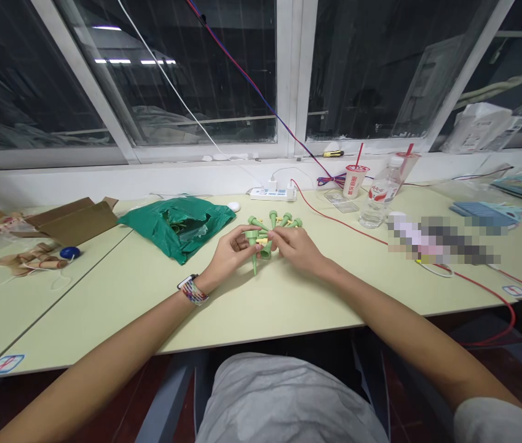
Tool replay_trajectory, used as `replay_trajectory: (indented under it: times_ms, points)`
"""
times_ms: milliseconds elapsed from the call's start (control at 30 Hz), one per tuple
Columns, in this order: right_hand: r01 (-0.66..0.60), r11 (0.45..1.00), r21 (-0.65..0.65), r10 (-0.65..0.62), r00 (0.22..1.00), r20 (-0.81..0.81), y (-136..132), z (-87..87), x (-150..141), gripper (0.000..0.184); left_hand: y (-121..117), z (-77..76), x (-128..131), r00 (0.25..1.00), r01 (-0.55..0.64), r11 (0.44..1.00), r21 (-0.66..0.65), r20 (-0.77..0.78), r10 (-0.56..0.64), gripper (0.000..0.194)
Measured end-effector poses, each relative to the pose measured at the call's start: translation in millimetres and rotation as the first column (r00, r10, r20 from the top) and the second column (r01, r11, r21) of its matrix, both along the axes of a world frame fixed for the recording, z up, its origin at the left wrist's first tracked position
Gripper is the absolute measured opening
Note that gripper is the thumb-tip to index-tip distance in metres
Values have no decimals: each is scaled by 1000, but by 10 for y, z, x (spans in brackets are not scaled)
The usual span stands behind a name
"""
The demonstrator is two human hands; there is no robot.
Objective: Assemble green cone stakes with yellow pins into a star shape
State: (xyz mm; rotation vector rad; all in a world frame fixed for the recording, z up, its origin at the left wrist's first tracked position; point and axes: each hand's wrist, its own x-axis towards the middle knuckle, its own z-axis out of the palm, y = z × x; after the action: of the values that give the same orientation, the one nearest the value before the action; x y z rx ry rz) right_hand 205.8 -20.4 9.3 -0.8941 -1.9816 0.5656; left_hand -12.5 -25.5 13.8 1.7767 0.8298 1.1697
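My left hand [233,249] and my right hand [294,245] meet over the pale green table [261,301]. Both pinch small green plastic pieces between them: a green spike-shaped part [254,246] points down from my left fingers, and a green cap-like part [266,248] with a bit of yellow sits at my right fingertips. Several more green spike parts [275,219] lie fanned out on the table just beyond my hands. A green plastic bag [177,224] lies open to the left of them. A beaded band and watch sit on my left wrist.
A folded cardboard box [74,220] and brown paper rolls [34,258] lie at the left. A power strip [272,194], a red cable [427,261], a paper cup with straw [355,179] and a water bottle [378,197] stand behind and right. Windows line the back.
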Motion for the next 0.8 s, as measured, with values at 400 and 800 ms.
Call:
replay_trajectory:
  times_ms: [400, 800]
  points:
    - [49, 997, 64, -55, 993, 100, -18, -14, -1, 22, -6, -3, -3, 1000, -3, 1000, 9, -21, 4, 51]
    - [20, 982, 187, -56, 980, 191, -25, -40, 7, 24, -16, -2, -5, 1000, 13, 1000, -3, -21, -13, 51]
